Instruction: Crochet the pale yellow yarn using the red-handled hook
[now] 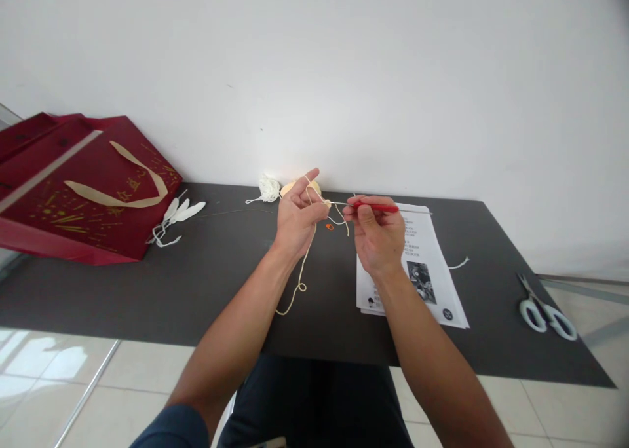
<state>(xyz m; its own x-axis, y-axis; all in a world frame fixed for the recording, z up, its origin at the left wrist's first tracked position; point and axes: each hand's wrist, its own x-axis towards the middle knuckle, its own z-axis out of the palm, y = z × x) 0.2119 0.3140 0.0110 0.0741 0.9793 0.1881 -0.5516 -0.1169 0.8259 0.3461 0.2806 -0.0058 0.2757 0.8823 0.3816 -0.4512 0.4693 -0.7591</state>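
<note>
In my right hand (379, 235) is a crochet hook (377, 207) with a red handle, its thin metal shaft pointing left. My left hand (297, 215) pinches a small piece of cream yarn work (327, 204) at the hook's tip, with the index finger stretched up and yarn running over it. A strand of cream yarn (302, 271) hangs from the left hand down to the table, with a small loop in it. A short yarn tail dangles between the hands. Just below them on the table lies an orange stitch marker (329, 226).
Behind my left hand are a white yarn ball (269, 188) and a pale yellow ball (314, 186), partly hidden. Printed sheets (442, 271) lie under my right forearm. Scissors (543, 310) rest near the table's right edge. At left are a red paper bag (93, 192) and white crocheted pieces (179, 211).
</note>
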